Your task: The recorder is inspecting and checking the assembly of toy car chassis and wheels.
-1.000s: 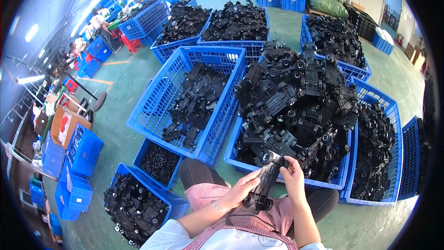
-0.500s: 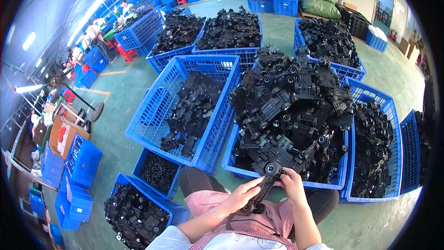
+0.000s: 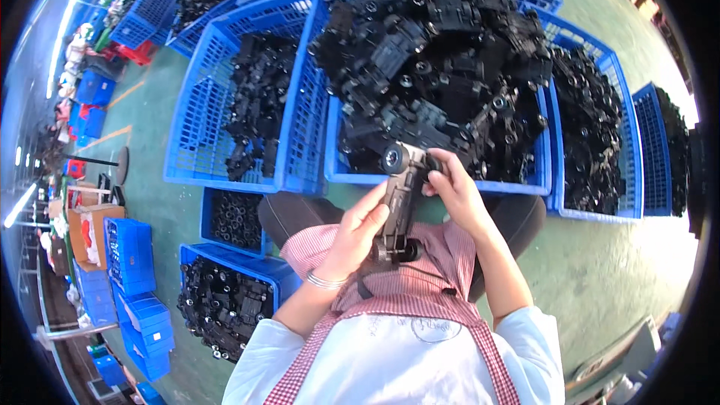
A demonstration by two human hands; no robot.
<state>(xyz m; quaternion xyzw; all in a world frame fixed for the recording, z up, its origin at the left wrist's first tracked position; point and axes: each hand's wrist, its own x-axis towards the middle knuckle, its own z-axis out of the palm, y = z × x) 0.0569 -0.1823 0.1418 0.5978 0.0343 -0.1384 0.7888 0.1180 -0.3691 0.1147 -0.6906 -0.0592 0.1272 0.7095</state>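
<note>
A black toy car chassis [image 3: 403,202] with wheels at both ends is held upright over my lap. My left hand [image 3: 354,236] is wrapped round its left side, below the far left wheel. The fingers of my right hand [image 3: 456,189] are closed on the wheel at its far right corner. Just beyond my hands, a blue crate [image 3: 442,180] is heaped with black chassis [image 3: 397,49], several showing their wheels.
To the left stands a blue crate [image 3: 304,82] part filled with black parts. Near my left knee, a small blue bin [image 3: 212,195] holds black tyres, with a bin of chassis [image 3: 225,307] closer in. Another full crate [image 3: 634,142] stands at the right. Blue bins [image 3: 139,255] line the far left.
My view has tilted down, so the crates sit higher in the picture and more of my lap shows. The chassis stands more upright, and my right hand grips its far right wheel.
</note>
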